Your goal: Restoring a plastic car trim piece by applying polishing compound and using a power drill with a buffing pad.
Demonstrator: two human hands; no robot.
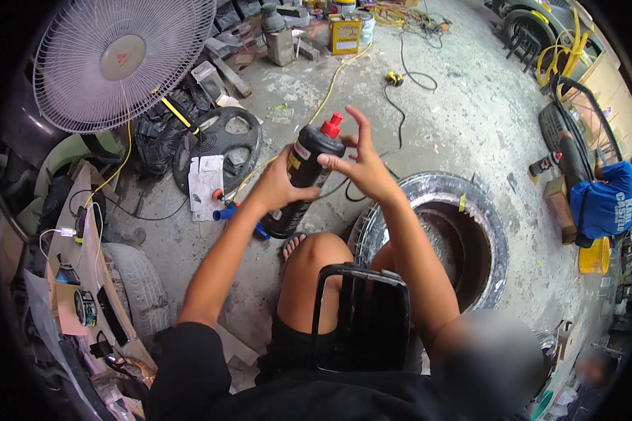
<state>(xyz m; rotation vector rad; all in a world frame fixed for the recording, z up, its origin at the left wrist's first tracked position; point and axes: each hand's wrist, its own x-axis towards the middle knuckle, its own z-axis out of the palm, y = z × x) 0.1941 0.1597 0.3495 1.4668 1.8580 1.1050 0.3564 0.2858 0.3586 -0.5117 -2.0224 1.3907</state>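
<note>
My left hand (282,184) is wrapped round the middle of a black bottle (314,149) with a red nozzle cap (332,125), holding it tilted above the floor. My right hand (364,167) is at the bottle's upper right side. Its thumb lies against the bottle near the shoulder while the other fingers are apart, one pointing up. Across my lap rests a black rounded rectangular frame (318,309), like a mirror housing. Partly hidden behind the bottle and my left forearm is a blue object (225,212) on the floor.
A large tyre (497,245) lies beside my right arm. The fan (123,56) stands at the far left, near a black wheel cover (253,144). Cables (402,105) trail over the floor. A yellow can (345,35) stands at the back; a blue cloth (604,203) is at right.
</note>
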